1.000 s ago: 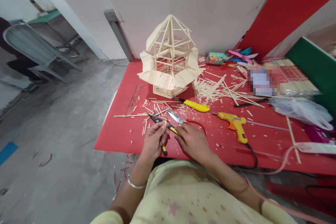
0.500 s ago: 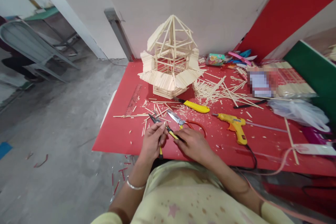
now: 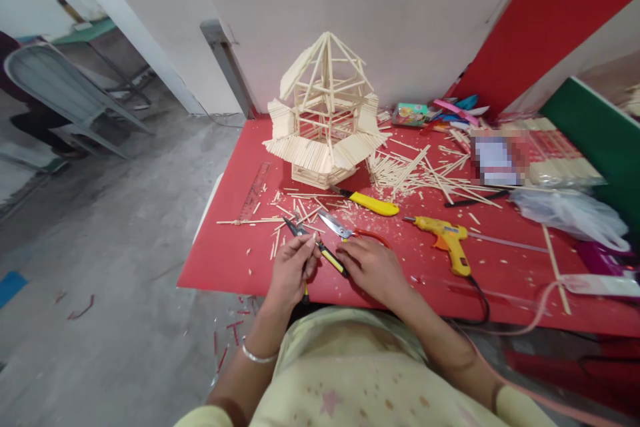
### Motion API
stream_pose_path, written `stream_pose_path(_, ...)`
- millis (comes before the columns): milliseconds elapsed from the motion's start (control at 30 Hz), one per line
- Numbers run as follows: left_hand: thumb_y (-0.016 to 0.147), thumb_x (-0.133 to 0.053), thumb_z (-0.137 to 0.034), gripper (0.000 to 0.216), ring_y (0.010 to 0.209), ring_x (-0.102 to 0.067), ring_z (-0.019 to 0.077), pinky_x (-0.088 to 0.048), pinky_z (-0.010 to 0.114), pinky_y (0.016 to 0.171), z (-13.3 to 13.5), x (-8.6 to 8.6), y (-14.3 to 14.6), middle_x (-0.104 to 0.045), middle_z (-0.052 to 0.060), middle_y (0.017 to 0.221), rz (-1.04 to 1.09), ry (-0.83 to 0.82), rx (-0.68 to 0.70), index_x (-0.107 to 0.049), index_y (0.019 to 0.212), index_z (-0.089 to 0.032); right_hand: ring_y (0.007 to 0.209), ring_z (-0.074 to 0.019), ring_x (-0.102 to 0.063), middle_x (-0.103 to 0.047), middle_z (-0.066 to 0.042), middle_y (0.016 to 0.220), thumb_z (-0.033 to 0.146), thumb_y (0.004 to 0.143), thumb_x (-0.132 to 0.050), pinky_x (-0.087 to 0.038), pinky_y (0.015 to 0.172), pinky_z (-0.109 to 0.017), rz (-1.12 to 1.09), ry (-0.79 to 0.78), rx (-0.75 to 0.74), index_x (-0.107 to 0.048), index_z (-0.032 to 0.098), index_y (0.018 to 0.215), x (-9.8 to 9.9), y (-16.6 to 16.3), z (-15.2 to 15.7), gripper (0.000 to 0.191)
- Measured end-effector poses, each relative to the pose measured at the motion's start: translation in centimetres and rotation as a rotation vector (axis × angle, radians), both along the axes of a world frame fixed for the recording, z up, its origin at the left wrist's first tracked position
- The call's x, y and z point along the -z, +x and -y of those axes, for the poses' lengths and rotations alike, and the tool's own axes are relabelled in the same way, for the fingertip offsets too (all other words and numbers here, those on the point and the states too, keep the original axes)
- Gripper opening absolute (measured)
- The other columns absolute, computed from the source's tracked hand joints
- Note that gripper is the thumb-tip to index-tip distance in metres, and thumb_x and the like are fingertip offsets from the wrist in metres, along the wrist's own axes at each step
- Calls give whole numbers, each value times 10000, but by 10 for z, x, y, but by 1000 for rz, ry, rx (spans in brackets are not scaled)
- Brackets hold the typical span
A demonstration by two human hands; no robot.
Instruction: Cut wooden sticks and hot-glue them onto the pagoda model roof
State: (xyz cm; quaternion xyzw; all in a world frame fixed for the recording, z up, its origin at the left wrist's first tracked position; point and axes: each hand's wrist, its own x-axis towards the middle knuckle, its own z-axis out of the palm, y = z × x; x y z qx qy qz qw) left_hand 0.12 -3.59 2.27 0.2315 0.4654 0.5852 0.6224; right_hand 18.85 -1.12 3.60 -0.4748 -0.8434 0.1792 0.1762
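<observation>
My left hand (image 3: pixel 291 271) is closed on one handle of a small yellow-and-black cutter (image 3: pixel 320 251), whose dark jaws point up-left over the red mat (image 3: pixel 225 257). Close beside it, my right hand (image 3: pixel 373 269) has its fingertips curled on the cutter's other handle. Red-handled scissors (image 3: pixel 345 229) lie just beyond my right hand. A stick-built model house (image 3: pixel 325 113) stands farther back on the mat.
A yellow utility knife (image 3: pixel 373 203) and a yellow glue gun (image 3: pixel 447 239) with its cord lie to the right. Loose wooden sticks (image 3: pixel 425 170) cover the mat's middle. A ruler (image 3: pixel 255 190) lies left; plastic bags (image 3: pixel 575 213) are at right. Grey floor and a chair (image 3: pixel 60 93) lie to the left.
My right hand slid a little right and down along the cutter's handle. The left hand keeps its grip, and the view shifted slightly.
</observation>
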Motion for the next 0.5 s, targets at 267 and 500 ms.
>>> stream_pose_path(267,800,-751,-350,237,364,-381,9,-248,144,349,0,-1,0,-650,-5,676,23,7,5,-711,926,-154,923,-162,-622,-709,-40,997,370,1002,-409,-421,784,-275,25,-23,-22,-683,265,1089,-5,-13,3,306)
stream_pose_path(500,808,-748,-352,241,363,-388,11,-227,142,343,0,0,-2,-647,-3,662,12,-2,-3,-710,926,-145,1012,-230,-585,-684,-98,1099,409,975,-426,-413,859,-334,115,91,158,-664,255,1183,9,10,-28,352)
